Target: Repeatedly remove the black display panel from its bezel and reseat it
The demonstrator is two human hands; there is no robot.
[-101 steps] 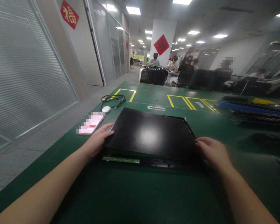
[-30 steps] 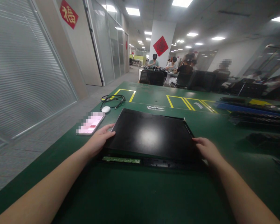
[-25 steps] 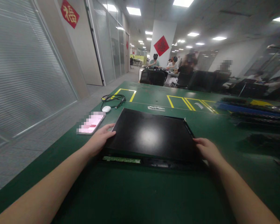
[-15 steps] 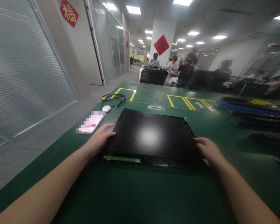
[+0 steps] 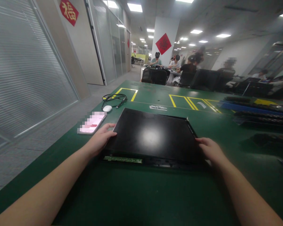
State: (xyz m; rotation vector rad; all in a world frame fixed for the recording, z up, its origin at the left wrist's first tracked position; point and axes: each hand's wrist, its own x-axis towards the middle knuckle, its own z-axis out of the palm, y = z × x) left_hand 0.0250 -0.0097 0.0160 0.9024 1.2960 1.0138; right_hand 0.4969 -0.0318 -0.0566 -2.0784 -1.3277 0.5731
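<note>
Head view: a flat black panel [image 5: 153, 135] lies mid-frame on the green worktop [image 5: 141, 197], its long axis running left to right and dipping slightly toward the right of the frame. It sits between the two hands — neither is nearer, since both touch it. The left hand [image 5: 101, 139] closes its grip on the panel's left edge, thumb on top; for this grip the panel lies to the right. The right hand [image 5: 212, 150] has its grip pinched at the right edge, with the panel lying to the left; whether it catches the frame there as well, I cannot tell.

Closest to a container is the shallow dark frame [image 5: 169, 164] beneath, showing along the panel's near side and at its right edge. A green circuit board strip [image 5: 123, 160] lies in its near side, left of centre; how fully the panel seats in it is unclear.

Left of centre are a phone [image 5: 91, 124], a white rounded object [image 5: 107, 108] and a coiled black cable [image 5: 114, 101] — all apart from the panel.
</note>
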